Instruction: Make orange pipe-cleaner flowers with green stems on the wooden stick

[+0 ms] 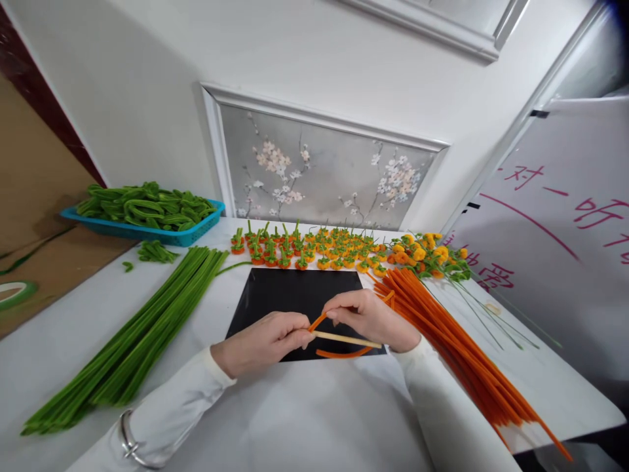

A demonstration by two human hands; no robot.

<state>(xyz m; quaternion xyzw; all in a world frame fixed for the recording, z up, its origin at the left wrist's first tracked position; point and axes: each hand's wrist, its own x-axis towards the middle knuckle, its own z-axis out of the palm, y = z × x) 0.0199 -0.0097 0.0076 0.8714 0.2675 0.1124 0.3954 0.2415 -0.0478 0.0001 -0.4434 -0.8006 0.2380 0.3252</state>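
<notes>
Over the black mat point(299, 292), my left hand point(268, 341) is closed around the end of a thin wooden stick point(350, 339), which points to the right. Between both hands runs an orange pipe cleaner point(318, 322), one end at the stick under my left fingertips. My right hand point(371, 318) pinches its other part between thumb and fingers, above the stick. The orange tail point(341, 355) of a pipe cleaner curves across the mat's front edge; whether it joins the held one cannot be seen.
Green pipe cleaners point(147, 328) lie at left, orange pipe cleaners point(452, 347) at right. Behind the mat stand rows of small orange and yellow pumpkins point(295, 249) and yellow flowers point(422, 252). A blue basket point(191, 235) of green pieces sits back left, against the wall.
</notes>
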